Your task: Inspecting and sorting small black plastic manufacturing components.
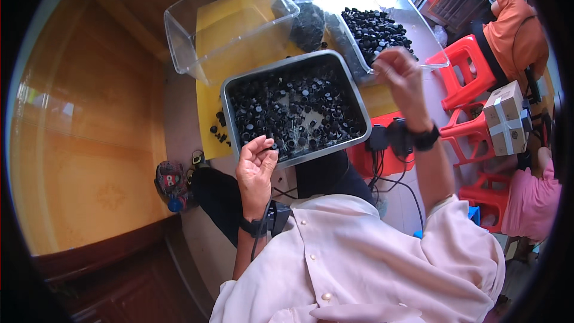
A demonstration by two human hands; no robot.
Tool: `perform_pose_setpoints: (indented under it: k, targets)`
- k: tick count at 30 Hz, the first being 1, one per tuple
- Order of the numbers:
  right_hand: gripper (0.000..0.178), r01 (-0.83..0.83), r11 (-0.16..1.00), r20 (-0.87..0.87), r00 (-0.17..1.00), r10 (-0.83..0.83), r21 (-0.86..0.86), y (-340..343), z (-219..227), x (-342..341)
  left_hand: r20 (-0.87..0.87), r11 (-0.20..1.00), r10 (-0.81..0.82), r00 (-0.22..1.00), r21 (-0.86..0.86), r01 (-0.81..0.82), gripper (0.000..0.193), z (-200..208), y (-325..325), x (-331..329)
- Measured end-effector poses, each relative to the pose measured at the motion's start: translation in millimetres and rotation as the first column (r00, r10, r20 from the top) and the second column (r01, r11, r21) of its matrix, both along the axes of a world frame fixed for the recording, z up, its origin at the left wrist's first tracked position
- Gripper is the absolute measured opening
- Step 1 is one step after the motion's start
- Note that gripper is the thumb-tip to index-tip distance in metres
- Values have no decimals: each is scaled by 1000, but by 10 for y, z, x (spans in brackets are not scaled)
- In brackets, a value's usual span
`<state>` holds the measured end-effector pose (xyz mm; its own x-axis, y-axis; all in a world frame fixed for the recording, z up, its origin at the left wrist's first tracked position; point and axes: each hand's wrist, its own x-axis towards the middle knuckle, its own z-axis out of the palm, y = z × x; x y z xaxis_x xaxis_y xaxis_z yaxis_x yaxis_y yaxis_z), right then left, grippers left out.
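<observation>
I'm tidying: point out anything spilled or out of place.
Several small black plastic-looking pieces lie loose on the flat yellow surface, left of the grey rectangular metal tray. They look spilled, as similar pieces lie inside it.

Through my feed I see red plastic stools (483,63) rightward, a taped brown cardboard box (505,121) beside them, a glossy orange-brown wooden panel (89,143) leftward.
</observation>
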<state>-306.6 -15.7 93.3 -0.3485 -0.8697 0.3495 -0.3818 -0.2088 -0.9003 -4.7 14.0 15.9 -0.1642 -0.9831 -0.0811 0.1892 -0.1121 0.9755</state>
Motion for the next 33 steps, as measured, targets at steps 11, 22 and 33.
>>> perform_pose_setpoints:
  k: [11,22,33]
  targets:
    - [21,-336,749,-549,521,653,572,-287,-381,747,-121,980,19,992,198,5,29,-40,57,0]
    - [24,-326,716,-583,421,695,618,-583,-854,978,-180,963,29,983,267,20,23,10,42,86]
    - [16,-534,540,203,808,554,650,-461,-673,858,-213,948,-44,976,299,107,26,-51,-75,-64]
